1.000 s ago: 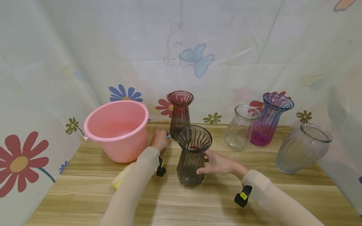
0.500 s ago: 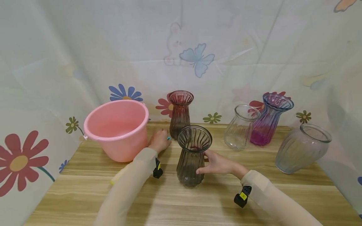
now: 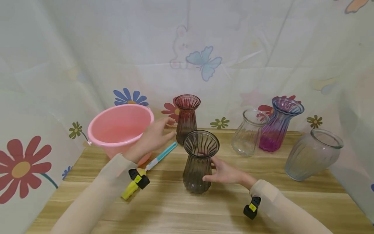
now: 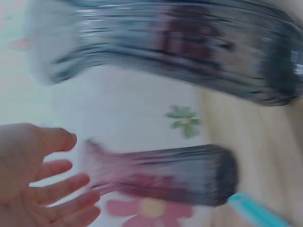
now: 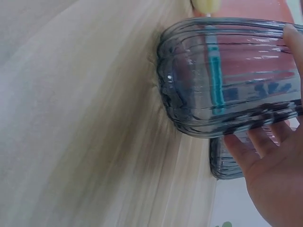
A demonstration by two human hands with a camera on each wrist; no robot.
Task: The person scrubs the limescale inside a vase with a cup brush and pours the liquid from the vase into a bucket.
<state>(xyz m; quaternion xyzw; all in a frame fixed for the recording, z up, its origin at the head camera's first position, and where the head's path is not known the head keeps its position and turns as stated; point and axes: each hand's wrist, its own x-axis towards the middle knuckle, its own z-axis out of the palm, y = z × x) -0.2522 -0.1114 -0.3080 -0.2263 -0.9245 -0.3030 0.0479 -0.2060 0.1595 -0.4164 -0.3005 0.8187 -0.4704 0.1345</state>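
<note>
A smoky grey ribbed glass vase (image 3: 197,172) stands upright on the table, its rim flared. My right hand (image 3: 226,170) holds it by its right side, thumb in front and fingers behind; the right wrist view shows the fingers along the ribbed glass (image 5: 227,80). My left hand (image 3: 155,138) is raised with fingers spread and nothing in it, close to a red-to-grey vase (image 3: 187,120) at the back. Below that hand lies a sponge brush with a teal and white handle (image 3: 162,156) and a yellow head (image 3: 130,190), partly covered by the left wrist camera.
A pink bucket (image 3: 117,144) stands at the left behind the left forearm. At the right are a clear vase (image 3: 245,139), a blue-purple vase (image 3: 273,133) and a wide pale jar (image 3: 309,159). A patterned sheet (image 3: 233,87) hangs behind the wooden table (image 3: 190,214).
My left hand has let go of the sponge brush, lifted off the table and spread its fingers, with the forearm shifting left. The right hand and grey vase have stayed in place.
</note>
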